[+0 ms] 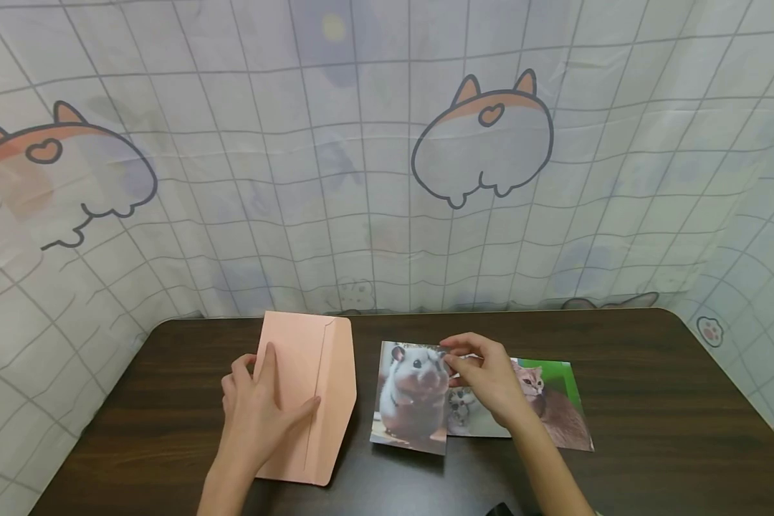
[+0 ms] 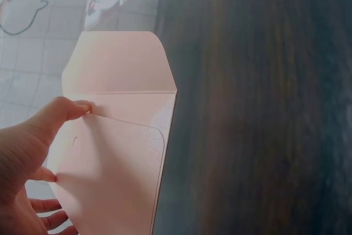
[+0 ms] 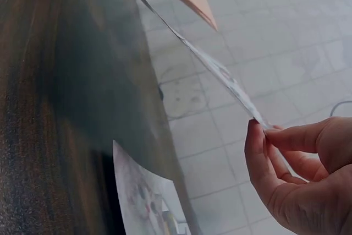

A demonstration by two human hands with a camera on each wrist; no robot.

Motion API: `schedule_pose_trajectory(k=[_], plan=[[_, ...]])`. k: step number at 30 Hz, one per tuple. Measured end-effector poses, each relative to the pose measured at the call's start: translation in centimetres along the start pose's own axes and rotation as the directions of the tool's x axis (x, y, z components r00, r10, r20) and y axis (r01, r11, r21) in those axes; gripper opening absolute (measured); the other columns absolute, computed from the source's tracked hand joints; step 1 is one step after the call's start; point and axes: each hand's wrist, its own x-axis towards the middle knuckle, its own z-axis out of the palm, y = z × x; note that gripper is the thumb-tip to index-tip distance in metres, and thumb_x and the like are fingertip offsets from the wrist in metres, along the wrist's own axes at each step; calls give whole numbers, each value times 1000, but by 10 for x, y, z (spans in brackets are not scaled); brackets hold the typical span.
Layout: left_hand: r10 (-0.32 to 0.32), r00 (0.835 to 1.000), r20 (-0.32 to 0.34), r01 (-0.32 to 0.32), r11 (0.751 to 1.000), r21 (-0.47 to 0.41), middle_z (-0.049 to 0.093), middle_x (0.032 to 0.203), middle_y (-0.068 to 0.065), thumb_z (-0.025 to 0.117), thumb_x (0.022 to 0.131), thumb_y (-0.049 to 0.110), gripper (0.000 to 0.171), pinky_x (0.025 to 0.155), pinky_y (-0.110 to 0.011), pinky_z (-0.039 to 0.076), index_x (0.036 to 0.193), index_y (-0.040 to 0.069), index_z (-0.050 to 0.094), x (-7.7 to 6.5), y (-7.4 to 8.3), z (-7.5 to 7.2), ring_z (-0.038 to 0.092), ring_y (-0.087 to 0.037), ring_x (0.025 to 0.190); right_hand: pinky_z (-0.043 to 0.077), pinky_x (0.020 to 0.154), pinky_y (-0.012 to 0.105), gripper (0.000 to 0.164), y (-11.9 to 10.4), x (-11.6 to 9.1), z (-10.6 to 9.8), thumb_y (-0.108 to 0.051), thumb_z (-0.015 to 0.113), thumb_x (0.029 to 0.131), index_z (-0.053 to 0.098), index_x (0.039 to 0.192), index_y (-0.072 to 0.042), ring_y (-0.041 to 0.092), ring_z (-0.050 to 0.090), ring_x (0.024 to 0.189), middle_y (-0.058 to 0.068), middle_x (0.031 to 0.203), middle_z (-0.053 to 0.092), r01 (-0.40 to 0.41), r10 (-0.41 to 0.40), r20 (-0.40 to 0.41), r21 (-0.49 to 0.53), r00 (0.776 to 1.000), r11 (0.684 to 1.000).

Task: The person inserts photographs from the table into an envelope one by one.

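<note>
A pale pink envelope (image 1: 290, 430) is on the left, its flap on the right side. My left hand (image 1: 254, 408) holds it, thumb at the pocket's edge and index finger along the face. In the left wrist view the other fingers reach behind the envelope (image 2: 121, 169) at its side. My right hand (image 1: 480, 369) pinches the right edge of a hamster picture card (image 1: 413, 401), which stands tilted off the table. Seen nearly edge-on in the right wrist view, the card (image 3: 220, 75) is between the thumb and fingers of my right hand (image 3: 308, 174).
Beneath my right forearm lie a cat picture card (image 1: 561, 408) with green on it and a pale card (image 1: 474, 416) with a small grey animal. They are on the dark wooden table (image 1: 651, 401). A patterned cloth (image 1: 374, 179) hangs behind. A small black object (image 1: 499, 509) shows at the front edge.
</note>
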Motion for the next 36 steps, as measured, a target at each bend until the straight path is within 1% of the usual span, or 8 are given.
schedule_pose_trajectory(k=[6, 12, 16, 20, 30, 36], plan=[[-6, 1000, -9, 6, 1000, -3, 32, 144, -35, 86, 80, 43, 108, 101, -68, 34, 159, -7, 34, 1, 6, 2, 33, -57, 126, 63, 73, 35, 24, -5, -3, -2, 4, 61, 102, 67, 125, 9, 18, 71, 82, 19, 108, 65, 10, -9, 26, -4, 1000, 1000], [2, 1000, -18, -2, 1000, -2, 33, 143, -34, 87, 80, 44, 106, 100, -69, 36, 159, -6, 36, 3, 10, 5, 34, -57, 125, 63, 73, 32, 25, -11, -6, -2, 4, 62, 102, 67, 125, 8, 19, 72, 83, 20, 109, 65, 18, -18, 32, 1, 999, 1000], [10, 1000, -25, -10, 1000, -5, 33, 143, -34, 87, 80, 43, 106, 100, -68, 36, 159, -6, 36, 4, 13, 7, 35, -56, 124, 63, 74, 34, 25, -13, -7, -1, 4, 63, 101, 67, 125, 8, 20, 72, 82, 21, 111, 66, 24, -24, 36, 1, 999, 1000], [12, 1000, -17, -13, 1000, -9, 32, 144, -34, 87, 80, 45, 107, 100, -68, 36, 159, -6, 35, 4, 16, 10, 34, -56, 125, 63, 73, 34, 25, -15, -9, -1, 4, 64, 101, 68, 125, 8, 21, 71, 80, 22, 112, 67, 36, -36, 38, 2, 999, 999], [7, 1000, -14, -7, 1000, -20, 33, 144, -34, 88, 80, 43, 106, 100, -68, 36, 159, -5, 36, 5, 25, 13, 33, -55, 126, 63, 72, 31, 24, -17, -10, 2, 5, 63, 100, 68, 124, 8, 21, 71, 79, 22, 111, 67, 44, -43, 34, -11, 998, 999], [36, 999, -38, -36, 999, -20, 34, 143, -34, 88, 80, 41, 104, 98, -67, 38, 158, -6, 38, 6, 31, 14, 35, -55, 125, 63, 71, 30, 24, -19, -11, 2, 5, 64, 100, 68, 124, 7, 22, 72, 79, 22, 111, 67, 51, -50, 32, -21, 998, 998]])
